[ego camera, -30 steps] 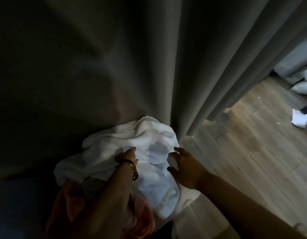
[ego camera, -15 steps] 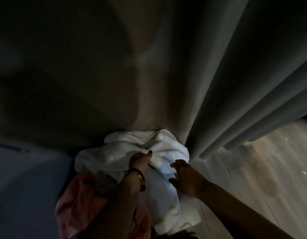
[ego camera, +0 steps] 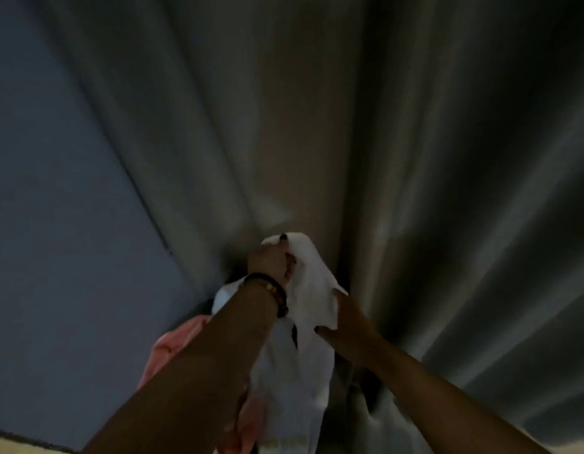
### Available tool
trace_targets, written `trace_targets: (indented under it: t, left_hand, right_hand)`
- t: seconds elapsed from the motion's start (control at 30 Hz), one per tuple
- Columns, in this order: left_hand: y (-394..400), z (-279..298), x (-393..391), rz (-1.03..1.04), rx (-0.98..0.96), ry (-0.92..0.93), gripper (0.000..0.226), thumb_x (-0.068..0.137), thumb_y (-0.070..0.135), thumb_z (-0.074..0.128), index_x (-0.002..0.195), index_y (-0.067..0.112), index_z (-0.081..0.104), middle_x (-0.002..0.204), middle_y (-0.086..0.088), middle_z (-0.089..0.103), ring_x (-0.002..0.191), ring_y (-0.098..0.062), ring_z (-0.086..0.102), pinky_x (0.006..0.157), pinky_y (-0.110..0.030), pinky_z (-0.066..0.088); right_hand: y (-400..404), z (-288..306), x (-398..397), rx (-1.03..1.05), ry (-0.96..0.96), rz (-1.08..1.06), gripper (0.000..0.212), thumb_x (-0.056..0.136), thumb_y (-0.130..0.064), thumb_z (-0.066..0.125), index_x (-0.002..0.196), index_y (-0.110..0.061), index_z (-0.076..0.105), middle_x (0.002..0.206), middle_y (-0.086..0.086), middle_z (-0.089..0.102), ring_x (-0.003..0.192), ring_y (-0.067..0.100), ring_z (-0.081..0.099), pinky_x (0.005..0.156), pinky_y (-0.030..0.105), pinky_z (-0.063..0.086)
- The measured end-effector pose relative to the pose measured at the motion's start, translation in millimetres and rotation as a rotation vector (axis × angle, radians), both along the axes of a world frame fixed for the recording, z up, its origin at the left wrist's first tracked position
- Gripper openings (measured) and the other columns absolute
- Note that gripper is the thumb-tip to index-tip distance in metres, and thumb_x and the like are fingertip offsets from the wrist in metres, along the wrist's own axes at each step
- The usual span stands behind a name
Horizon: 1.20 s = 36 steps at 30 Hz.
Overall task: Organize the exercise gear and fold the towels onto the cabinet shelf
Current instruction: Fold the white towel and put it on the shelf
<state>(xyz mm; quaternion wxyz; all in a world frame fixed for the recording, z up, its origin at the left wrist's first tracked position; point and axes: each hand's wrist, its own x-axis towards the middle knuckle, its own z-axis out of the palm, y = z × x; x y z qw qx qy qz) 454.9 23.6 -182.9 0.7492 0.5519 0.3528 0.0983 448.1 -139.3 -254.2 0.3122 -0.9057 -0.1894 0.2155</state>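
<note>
Left hand fingers curled tight, gripping white towel top edge; right hand fingers pinching its side, against grey curtain.

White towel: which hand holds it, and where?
The left hand grips the white towel at its top edge, lifted. The right hand pinches its right side lower down.

Dim room; grey pleated curtain beside a bluish wall
</note>
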Motion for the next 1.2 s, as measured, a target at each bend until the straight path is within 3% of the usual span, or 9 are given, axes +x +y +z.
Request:
trace_targets:
  t: [0.2,0.3,0.4,0.5,0.63,0.7,0.9,1.0,1.2]
  left_hand:
    - [-22,125,-31,0.119,-0.036,-0.329,0.017,0.097,0.015,0.054,0.08,0.01,0.054,0.039,0.006,0.044,0.031,-0.004,0.041,0.041,-0.018,0.039]
    - [-35,172,-47,0.114,0.021,-0.441,0.015,0.096,0.013,0.056,0.082,0.011,0.053,0.044,0.005,0.049,0.035,-0.004,0.044,0.04,-0.016,0.041]
    - [-42,204,-62,0.062,0.092,-0.548,0.016,0.094,0.013,0.059,0.079,0.013,0.053,0.058,0.001,0.053,0.047,-0.006,0.048,0.046,-0.016,0.044]
    - [-44,224,-78,-0.028,0.189,-0.629,0.017,0.093,0.015,0.061,0.079,0.013,0.052,0.066,-0.002,0.054,0.054,-0.009,0.049,0.054,-0.019,0.045]
    - [-35,231,-96,-0.039,0.33,-0.673,0.011,0.093,0.016,0.061,0.093,0.006,0.056,0.069,-0.009,0.053,0.055,-0.014,0.047,0.053,-0.022,0.043]
    - [-24,229,-108,0.016,0.299,-0.702,0.013,0.095,0.015,0.058,0.102,0.004,0.057,0.071,-0.008,0.056,0.059,-0.013,0.051,0.053,-0.02,0.044]
    - [19,201,-147,0.122,0.28,-0.577,0.01,0.095,0.011,0.057,0.103,0.009,0.063,0.086,-0.001,0.071,0.078,-0.012,0.062,0.063,-0.02,0.047]
    - [38,177,-161,0.193,0.291,-0.471,0.042,0.087,0.009,0.068,0.125,0.012,0.05,0.121,-0.002,0.063,0.102,-0.014,0.062,0.082,-0.03,0.052]
    - [53,144,-160,0.131,0.436,-0.271,0.118,0.06,0.025,0.092,0.146,0.021,0.011,0.141,0.001,0.038,0.126,-0.022,0.045,0.108,-0.048,0.039]
  right_hand:
    - [-4,68,5,0.188,-0.229,-0.028,0.104,0.079,-0.042,0.074,0.152,-0.012,0.005,0.156,0.007,0.015,0.144,0.022,0.019,0.113,0.03,0.022]
    - [-2,105,13,0.315,-0.321,-0.07,0.116,0.064,-0.068,0.073,0.151,-0.02,0.013,0.153,0.003,0.026,0.139,0.021,0.03,0.112,0.039,0.034]
    - [1,138,24,0.443,-0.443,-0.074,0.109,0.052,-0.085,0.067,0.138,-0.026,0.036,0.132,-0.005,0.05,0.12,0.011,0.052,0.096,0.034,0.05]
    - [4,178,16,0.603,-0.476,0.042,0.07,0.071,-0.056,0.076,0.128,-0.025,0.049,0.124,-0.007,0.058,0.113,0.008,0.057,0.093,0.024,0.046]
    - [13,213,14,0.587,-0.614,0.077,0.01,0.084,-0.012,0.065,0.094,-0.012,0.063,0.097,0.007,0.063,0.092,0.023,0.062,0.072,0.022,0.039]
    - [23,230,14,0.6,-0.655,0.081,0.01,0.083,-0.01,0.063,0.081,-0.018,0.056,0.088,0.003,0.058,0.081,0.019,0.058,0.066,0.023,0.036]
    - [64,294,17,0.753,-0.715,-0.055,0.003,0.083,-0.011,0.057,0.083,-0.013,0.055,0.09,0.004,0.058,0.079,0.018,0.054,0.065,0.026,0.035]
    - [85,322,2,0.769,-0.777,0.035,0.009,0.082,-0.007,0.055,0.084,-0.015,0.058,0.092,0.003,0.058,0.082,0.021,0.057,0.072,0.031,0.046]
    - [114,358,-27,0.863,-0.816,0.134,0.014,0.082,-0.003,0.055,0.087,-0.015,0.061,0.097,0.008,0.061,0.085,0.021,0.058,0.071,0.026,0.043]
